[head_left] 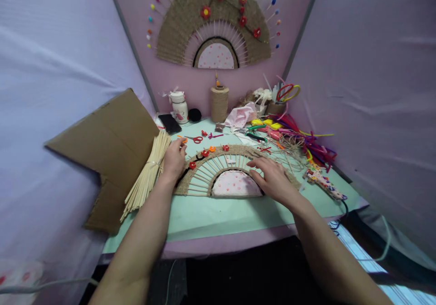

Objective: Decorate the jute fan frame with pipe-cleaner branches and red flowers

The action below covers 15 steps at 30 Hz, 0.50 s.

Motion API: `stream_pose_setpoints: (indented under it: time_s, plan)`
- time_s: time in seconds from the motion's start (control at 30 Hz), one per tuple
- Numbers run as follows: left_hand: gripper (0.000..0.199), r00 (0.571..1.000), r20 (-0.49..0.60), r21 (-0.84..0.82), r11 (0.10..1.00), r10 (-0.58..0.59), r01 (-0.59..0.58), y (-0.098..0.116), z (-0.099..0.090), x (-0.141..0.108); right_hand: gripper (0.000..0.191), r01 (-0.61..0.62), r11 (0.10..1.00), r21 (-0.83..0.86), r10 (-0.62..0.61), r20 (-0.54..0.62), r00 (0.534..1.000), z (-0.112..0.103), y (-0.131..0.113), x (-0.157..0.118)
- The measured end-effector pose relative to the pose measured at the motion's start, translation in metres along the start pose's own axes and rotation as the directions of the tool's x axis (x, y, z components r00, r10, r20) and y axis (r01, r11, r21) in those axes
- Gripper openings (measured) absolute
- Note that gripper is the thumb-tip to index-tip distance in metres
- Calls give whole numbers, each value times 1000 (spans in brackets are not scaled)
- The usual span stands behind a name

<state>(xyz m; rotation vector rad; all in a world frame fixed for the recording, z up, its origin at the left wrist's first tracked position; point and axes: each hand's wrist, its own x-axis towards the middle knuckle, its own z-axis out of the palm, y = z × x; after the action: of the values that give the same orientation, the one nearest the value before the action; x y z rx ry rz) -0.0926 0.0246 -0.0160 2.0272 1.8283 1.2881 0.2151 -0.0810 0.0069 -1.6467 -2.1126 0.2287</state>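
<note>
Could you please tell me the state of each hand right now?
Left hand: at the orange piece; whether gripping it cannot be told.
Right hand: open, over the lower fan, nothing visibly held.

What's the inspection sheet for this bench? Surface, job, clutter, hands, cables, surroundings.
Surface: pale green table cover.
Job's things: woven fan with red and orange flowers; stick bundle at left.
Clutter: phone, scissors, green-handled tool, purple strips behind and right of fan.
Hands: left hand beside bundle, grip unclear; right hand open over fan's right side.
Cables: dark cord from patterned tool, right; pale cable, lower left.
Surroundings: fabric walls, another fan at back.
</note>
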Motion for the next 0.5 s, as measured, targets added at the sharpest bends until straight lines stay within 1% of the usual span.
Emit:
stream_pose_setpoints:
  time_s: [0.1,0.2,0.27,0.33,0.4,0.47,0.5]
  plan:
    - [22,995,-60,-15,997,-81,80,0,-5,1,28,20,997,69,-18,-40,999,-18,14,-5]
    - [30,979,-177,24,994,-105,111,2,-13,0,29,-9,996,86,16,-83,996,-40,39,-13]
    - [36,965,-235,45,991,-116,130,5,-17,-1,30,-76,994,81,86,-130,988,-57,61,-22]
    - [36,957,-262,69,987,-121,144,6,-18,-2,33,-173,983,69,183,-183,966,-73,85,-33]
    - [27,961,-260,89,989,-91,117,6,-17,-3,35,-268,963,34,269,-229,936,-89,110,-46]
    - [20,968,-252,97,994,-15,40,4,-13,-3,37,-358,934,5,345,-280,896,-104,132,-57]
    - [21,966,-257,99,995,30,-5,3,-11,-2,38,-397,918,-2,377,-307,874,-110,141,-61]
